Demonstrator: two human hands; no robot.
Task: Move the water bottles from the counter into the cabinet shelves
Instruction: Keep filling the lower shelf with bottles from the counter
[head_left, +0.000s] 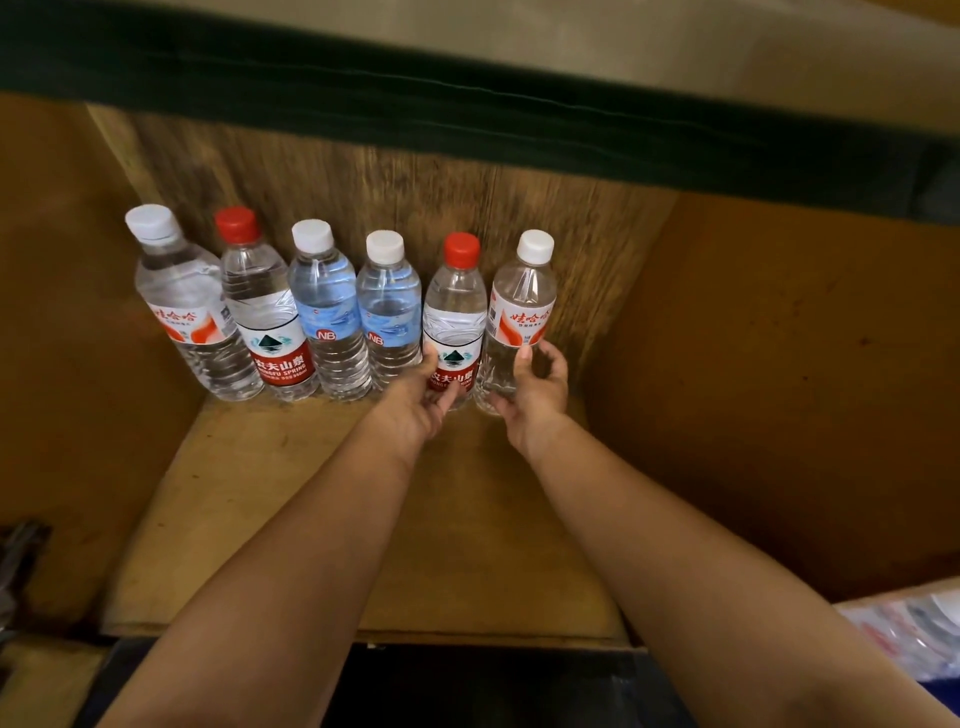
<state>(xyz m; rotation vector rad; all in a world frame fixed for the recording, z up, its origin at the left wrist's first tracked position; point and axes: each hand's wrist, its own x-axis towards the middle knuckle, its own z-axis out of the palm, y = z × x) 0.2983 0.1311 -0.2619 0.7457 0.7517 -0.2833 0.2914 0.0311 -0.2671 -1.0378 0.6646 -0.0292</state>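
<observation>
Six ribbed clear plastic bottles stood along the grainy wooden shelf (291, 499); the left hand (415, 410) gripped the red-capped bottle (454, 317), the right hand (535, 395) curled round the white-capped bottle (522, 312).

Six water bottles (332, 306) stand upright in a row along the back panel (415, 208) of the cabinet shelf (291, 519), side by side. The left hand (421, 405) is at the fifth bottle (454, 317); the right hand (537, 395) is at the sixth bottle (519, 312), rightmost.

Dark green band (467, 111); plastic-wrapped packets (904, 631)
</observation>
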